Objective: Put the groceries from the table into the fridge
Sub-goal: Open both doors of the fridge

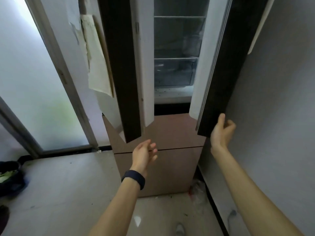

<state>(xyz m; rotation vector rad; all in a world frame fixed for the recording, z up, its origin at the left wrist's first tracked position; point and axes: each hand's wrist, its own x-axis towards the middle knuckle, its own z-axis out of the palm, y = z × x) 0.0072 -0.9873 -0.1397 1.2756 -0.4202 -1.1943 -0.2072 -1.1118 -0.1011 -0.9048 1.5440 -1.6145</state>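
The fridge stands straight ahead with both dark upper doors swung partly open: the left door (121,68) and the right door (226,65). Between them I see the dim interior with glass shelves (179,17) and a clear drawer (173,72). My right hand (221,132) touches the bottom corner of the right door, thumb on its front face, fingers curled behind its edge. My left hand (144,155), with a dark band on the wrist, hangs free below the left door, fingers apart and holding nothing. No groceries or table show.
Brown lower fridge drawers (170,142) sit below the doors. A grey wall (272,116) stands close on the right. A frosted glass door (34,82) is at left, torn paper (97,62) hangs beside the fridge, a dark bag (10,178) lies on the floor.
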